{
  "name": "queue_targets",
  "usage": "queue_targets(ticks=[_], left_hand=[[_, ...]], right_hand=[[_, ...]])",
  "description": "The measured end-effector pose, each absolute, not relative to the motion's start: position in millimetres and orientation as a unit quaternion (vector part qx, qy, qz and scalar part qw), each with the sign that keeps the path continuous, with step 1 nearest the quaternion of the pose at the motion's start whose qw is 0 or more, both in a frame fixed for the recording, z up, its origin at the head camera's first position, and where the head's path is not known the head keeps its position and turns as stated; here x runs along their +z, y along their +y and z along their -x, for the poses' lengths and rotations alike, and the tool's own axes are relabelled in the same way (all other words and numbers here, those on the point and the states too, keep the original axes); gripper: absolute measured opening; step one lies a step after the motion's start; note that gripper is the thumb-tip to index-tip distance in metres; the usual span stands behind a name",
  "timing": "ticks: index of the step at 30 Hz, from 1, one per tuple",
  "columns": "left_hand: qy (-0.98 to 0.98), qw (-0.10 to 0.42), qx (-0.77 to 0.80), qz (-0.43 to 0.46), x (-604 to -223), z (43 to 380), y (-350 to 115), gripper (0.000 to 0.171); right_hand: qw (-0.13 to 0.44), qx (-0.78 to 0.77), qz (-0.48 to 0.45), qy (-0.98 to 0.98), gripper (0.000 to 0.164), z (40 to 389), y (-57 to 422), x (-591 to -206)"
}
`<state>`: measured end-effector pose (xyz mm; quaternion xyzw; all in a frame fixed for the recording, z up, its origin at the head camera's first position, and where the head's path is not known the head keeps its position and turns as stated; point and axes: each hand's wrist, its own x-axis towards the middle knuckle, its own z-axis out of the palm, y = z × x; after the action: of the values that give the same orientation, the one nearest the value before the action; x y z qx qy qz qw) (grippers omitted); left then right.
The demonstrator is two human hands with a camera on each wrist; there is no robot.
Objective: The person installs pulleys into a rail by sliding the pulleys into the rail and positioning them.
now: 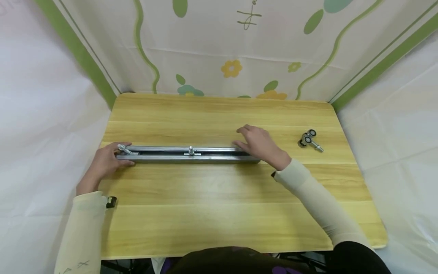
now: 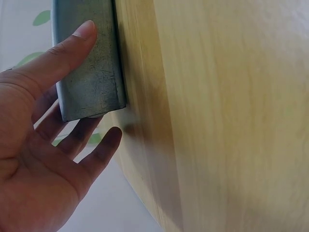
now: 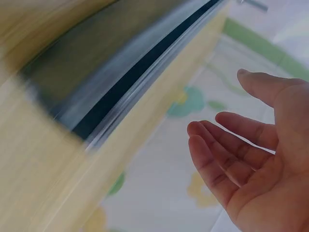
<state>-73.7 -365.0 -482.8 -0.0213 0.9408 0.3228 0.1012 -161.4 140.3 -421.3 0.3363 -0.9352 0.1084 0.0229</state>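
Note:
A slotted metal channel rail lies lengthwise across the table. My left hand grips its left end, with the thumb on the near side and fingers on the far side. In the left wrist view that thumb presses flat against the rail's side wall. A bolt leans out of the slot beside the left hand. Another bolt stands upright midway along the slot. Over the rail's right end hovers my right hand, fingers loosely bent and holding nothing; the right wrist view shows it apart from the rail.
A wheeled roller hanger with a threaded bolt lies on the right part of the wooden table. White printed fabric hangs behind the table and at both sides. The person's body is at the front edge.

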Motion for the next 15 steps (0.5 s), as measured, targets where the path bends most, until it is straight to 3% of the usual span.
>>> queue_targets(ticks=[15], left_hand=[[0.943,0.092,0.319,0.013,-482.1,73.1,-364.5,0.077]], right_hand=[[0.031,0.080,-0.182,-0.980,0.050,165.5,315.0,-424.5]])
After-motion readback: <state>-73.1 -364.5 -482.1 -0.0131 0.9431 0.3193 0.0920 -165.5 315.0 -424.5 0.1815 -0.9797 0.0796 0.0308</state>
